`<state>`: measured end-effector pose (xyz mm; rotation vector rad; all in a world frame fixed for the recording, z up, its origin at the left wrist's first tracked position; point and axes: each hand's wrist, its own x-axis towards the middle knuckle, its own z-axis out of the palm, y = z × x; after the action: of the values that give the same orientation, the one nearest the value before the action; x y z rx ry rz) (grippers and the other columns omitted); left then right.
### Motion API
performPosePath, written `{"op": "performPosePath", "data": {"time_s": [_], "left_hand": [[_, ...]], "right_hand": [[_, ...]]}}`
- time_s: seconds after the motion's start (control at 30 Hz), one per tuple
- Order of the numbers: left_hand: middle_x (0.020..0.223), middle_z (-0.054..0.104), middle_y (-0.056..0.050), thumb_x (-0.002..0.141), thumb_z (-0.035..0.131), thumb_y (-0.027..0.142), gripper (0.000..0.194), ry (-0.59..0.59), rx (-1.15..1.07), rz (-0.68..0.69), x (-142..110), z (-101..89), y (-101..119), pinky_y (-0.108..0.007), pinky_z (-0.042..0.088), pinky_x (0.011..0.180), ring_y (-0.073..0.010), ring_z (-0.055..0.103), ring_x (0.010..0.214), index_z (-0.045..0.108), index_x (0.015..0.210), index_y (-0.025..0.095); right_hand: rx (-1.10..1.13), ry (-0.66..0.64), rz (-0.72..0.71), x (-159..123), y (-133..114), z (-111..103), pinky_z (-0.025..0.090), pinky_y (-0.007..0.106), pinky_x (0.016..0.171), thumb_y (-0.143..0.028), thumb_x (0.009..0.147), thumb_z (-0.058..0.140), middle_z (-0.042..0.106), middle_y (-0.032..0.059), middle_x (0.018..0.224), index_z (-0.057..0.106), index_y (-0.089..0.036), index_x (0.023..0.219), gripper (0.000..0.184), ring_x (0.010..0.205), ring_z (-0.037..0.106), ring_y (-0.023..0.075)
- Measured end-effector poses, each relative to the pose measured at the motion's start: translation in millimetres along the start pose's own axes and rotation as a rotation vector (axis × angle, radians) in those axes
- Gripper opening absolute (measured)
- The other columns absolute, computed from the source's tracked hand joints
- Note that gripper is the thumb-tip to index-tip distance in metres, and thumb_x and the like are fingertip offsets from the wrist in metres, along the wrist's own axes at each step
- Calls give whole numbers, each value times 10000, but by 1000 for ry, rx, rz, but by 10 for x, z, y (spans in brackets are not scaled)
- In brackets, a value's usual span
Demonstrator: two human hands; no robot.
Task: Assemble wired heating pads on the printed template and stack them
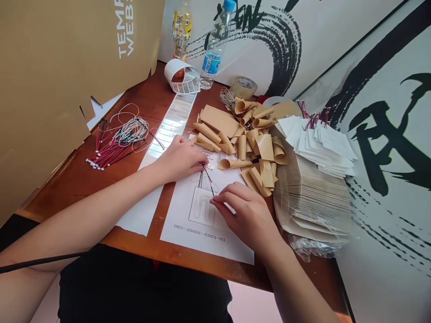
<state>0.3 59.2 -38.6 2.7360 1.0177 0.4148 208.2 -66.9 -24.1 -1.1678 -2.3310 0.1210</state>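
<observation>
– Red-and-black thin wire lead [209, 179]: where, in my head view?

– Over the flat white printed paper sheet [232, 249]. My left hand [185, 158] and right hand [247, 211] sit apart, both pinching it; I judge a hard tug could strain it.

– Counts?

– 1 blue-capped clear plastic bottle [211, 63], 1 yellow-labelled plastic bottle [182, 29]. Curled brown paper pieces [242, 148] overlap; I can't count them.

Left grip [183, 159] and right grip [245, 211] hold wires [209, 180].

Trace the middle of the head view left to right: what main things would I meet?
Bundle of red, black and white wires → left hand → thin dark wires pinched by both hands → right hand → tall stack of flat, pale-brown sheets.
</observation>
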Motion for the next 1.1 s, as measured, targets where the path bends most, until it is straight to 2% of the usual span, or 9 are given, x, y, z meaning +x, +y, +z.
{"op": "performPosePath", "data": {"time_s": [0.2,0.4,0.53,0.63,0.73,0.83,0.93,1.0,1.1], "left_hand": [[994,826,26,979,595,233,184,-4,-3,-11,-14,-12,10,-422,245,859,-226,638,964,773,1008,267],[990,827,25,967,657,308,121,-6,-27,-9,-10,-18,9,-427,251,854,-239,639,976,769,978,262],[973,824,19,968,658,312,121,-1,-41,-11,-4,-15,9,-427,255,856,-235,636,969,769,960,265],[965,822,15,969,655,316,125,-1,-39,-16,-1,-10,10,-425,257,858,-233,631,953,772,967,269],[947,822,9,963,659,316,123,1,-33,-20,2,-4,8,-420,259,849,-234,627,927,774,973,273],[955,823,13,962,660,309,123,-4,-42,-28,4,-7,8,-420,257,855,-230,630,929,777,973,271],[985,826,19,967,655,301,127,-14,-49,-34,5,-16,9,-427,253,872,-235,639,971,775,977,262],[995,827,19,968,650,303,132,-16,-44,-33,7,-20,10,-430,254,879,-238,640,982,774,982,260],[973,827,13,965,644,301,138,-18,-42,-34,12,-18,13,-430,254,873,-233,640,960,776,975,260]], "right_hand": [[-44,-76,56,21,-45,5,495,293,660,-173,1004,564,677,42,794,664,-192,822,208,740,624,171],[-28,121,231,49,-20,-36,519,297,641,-137,958,564,657,42,882,635,-222,899,126,744,639,174],[-94,175,188,43,-2,8,558,364,755,-170,963,600,675,73,970,676,-230,984,99,877,667,231],[-135,174,145,58,-9,62,548,382,776,-234,983,637,703,94,987,687,-209,1100,130,905,664,255],[-136,193,149,85,-35,95,527,367,756,-254,996,635,712,81,934,688,-211,1086,113,853,656,241],[-110,234,178,96,-102,93,505,330,707,-278,973,667,676,47,817,668,-212,958,68,761,629,207],[-17,227,204,81,-213,92,460,264,602,-288,968,664,637,6,700,646,-209,850,144,619,581,142],[61,168,217,73,-292,111,432,240,546,-346,964,678,634,-18,642,682,-203,867,172,536,556,112],[196,70,295,96,-387,168,440,239,534,-493,926,721,624,-40,574,741,-182,1042,333,485,554,112]]}}
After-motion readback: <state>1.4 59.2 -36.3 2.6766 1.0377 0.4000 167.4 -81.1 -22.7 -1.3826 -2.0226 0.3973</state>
